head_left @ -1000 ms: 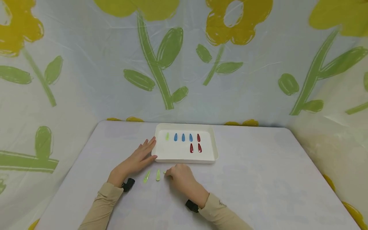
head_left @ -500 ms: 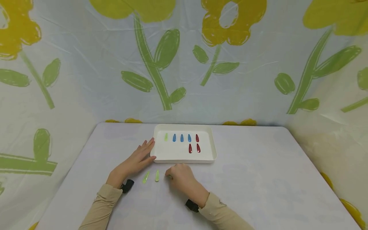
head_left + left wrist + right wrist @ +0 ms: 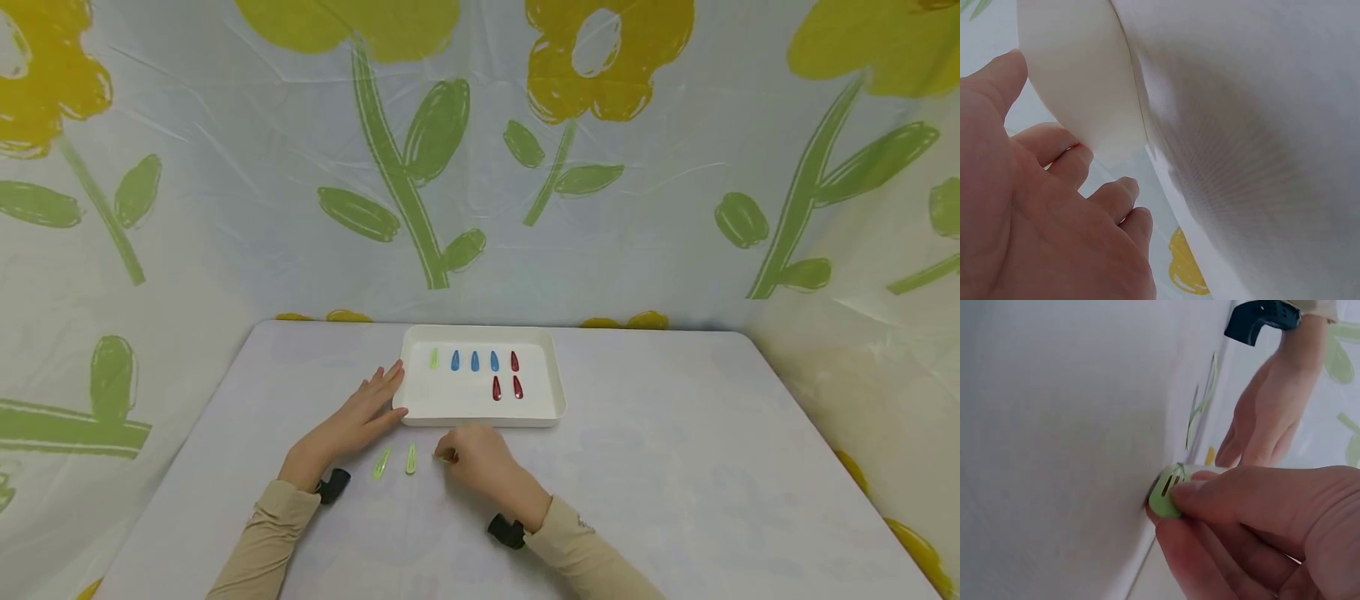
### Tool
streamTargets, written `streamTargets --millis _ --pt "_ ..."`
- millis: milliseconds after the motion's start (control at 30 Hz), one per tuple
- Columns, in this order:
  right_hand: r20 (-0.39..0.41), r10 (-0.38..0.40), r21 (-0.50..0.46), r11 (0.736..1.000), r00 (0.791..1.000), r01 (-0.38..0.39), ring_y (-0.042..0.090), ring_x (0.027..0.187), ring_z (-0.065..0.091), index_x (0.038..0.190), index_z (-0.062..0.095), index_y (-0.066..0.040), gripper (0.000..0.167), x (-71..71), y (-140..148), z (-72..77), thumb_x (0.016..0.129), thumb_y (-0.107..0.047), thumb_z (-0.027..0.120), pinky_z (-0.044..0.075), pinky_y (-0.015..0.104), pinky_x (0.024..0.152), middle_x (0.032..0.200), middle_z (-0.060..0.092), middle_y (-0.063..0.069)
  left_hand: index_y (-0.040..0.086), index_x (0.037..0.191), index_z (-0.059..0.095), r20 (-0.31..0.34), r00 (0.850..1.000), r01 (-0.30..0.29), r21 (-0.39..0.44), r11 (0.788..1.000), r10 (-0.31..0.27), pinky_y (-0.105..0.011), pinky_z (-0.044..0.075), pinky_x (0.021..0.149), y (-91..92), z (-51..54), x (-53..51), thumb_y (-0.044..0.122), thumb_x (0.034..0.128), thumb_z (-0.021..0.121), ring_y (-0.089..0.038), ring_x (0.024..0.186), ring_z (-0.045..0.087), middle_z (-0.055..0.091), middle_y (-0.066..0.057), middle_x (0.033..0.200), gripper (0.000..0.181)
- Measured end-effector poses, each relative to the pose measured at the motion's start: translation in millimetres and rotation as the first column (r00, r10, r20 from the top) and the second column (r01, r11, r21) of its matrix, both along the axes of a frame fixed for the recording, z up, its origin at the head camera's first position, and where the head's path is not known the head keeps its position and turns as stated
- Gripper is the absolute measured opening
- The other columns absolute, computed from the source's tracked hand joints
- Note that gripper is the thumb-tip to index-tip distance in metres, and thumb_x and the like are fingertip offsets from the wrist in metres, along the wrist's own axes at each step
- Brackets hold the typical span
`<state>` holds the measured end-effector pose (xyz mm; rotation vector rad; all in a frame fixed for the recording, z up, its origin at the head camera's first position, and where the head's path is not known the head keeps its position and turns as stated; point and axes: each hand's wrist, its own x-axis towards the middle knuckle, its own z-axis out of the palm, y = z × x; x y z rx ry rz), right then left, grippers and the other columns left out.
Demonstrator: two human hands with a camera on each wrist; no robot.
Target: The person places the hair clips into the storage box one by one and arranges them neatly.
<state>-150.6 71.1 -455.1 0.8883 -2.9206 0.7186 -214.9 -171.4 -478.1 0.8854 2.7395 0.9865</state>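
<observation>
Before the white tray (image 3: pixel 442 402), the right hand (image 3: pixel 482 460) pinches one green clip (image 3: pixel 1163 505), while the left hand (image 3: pixel 362 418) rests spread against the tray, probably to steady it.

White tray (image 3: pixel 450 422): qty 1. Red clips (image 3: pixel 497 388): 3 pcs., all in tray. Blue clips (image 3: pixel 475 361): 3 pcs., ditto. Green clips (image 3: pixel 411 459): 4 pcs., i.e. 1 in tray, 2 on surface (image 3: pixel 675 450), 1 in R hand (image 3: pixel 483 462). L hand (image 3: pixel 356 425) makes 2 hands. Black wrist devices (image 3: pixel 507 531): 2 pcs. Sleeves (image 3: pixel 266 533): 2 pcs.
</observation>
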Motion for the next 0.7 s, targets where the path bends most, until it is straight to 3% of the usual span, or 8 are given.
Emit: streamTargets --millis 200,433,700 --pt "0.171 -0.008 -0.134 0.991 0.985 0.031 0.0 0.068 0.059 0.085 0.081 -0.01 0.021 -9.2 7.1 -3.5 0.078 0.007 0.073 0.05 0.017 0.063 0.076 0.071 -0.007 -0.004 0.155 0.021 -0.018 1.0 0.003 -0.003 1.0 -0.003 -0.065 0.009 0.115 0.7 -0.2 -1.0 0.033 0.1031 0.055 -0.047 0.147 0.01 0.014 -0.017 0.164 0.072" --pt "0.262 0.039 -0.232 0.973 0.964 0.024 0.001 0.065 0.056 0.084 0.079 -0.006 0.015 -12.5 9.7 -1.0 0.079 0.007 0.074 0.049 0.017 0.062 0.075 0.071 0.0 -0.005 0.155 0.022 -0.035 0.999 0.008 0.004 1.0 -0.008 -0.066 0.01 0.115 0.8 -1.1 -2.2 0.031 0.1029 0.056 -0.049 0.146 0.011 0.015 -0.018 0.163 0.072" --pt "0.312 0.061 -0.308 0.951 0.948 0.041 0.001 0.063 0.055 0.084 0.078 -0.004 0.012 -14.4 10.7 2.5 0.08 0.007 0.074 0.05 0.017 0.061 0.075 0.071 0.001 -0.004 0.155 0.021 -0.03 0.999 0.013 0.001 1.0 -0.013 -0.066 0.009 0.115 0.3 -1.5 -2.0 0.031 0.1028 0.056 -0.049 0.146 0.01 0.014 -0.018 0.163 0.072"
